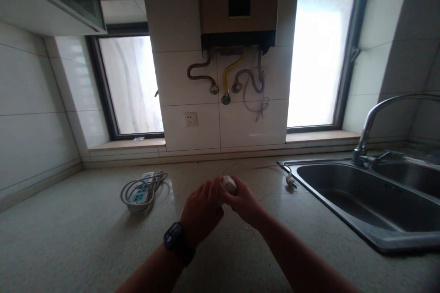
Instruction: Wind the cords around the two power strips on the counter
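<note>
A small white rounded object (229,185) sits between my two hands above the counter, mostly covered by fingers, so I cannot tell its kind. My left hand (203,210), with a dark watch (174,236) on its wrist, is closed around its left side. On the other side, my right hand (245,203) grips it with bent fingers and thumb. A thin pale cord (254,165) loops behind the hands towards a white plug (290,181) lying by the sink's left edge.
On the left of the speckled counter (85,238) lies a power strip (140,190) with its grey cord coiled around it. To the right is a double steel sink (343,197) with a curved tap (369,123). A wall socket (190,119) and a water heater (237,9) are ahead.
</note>
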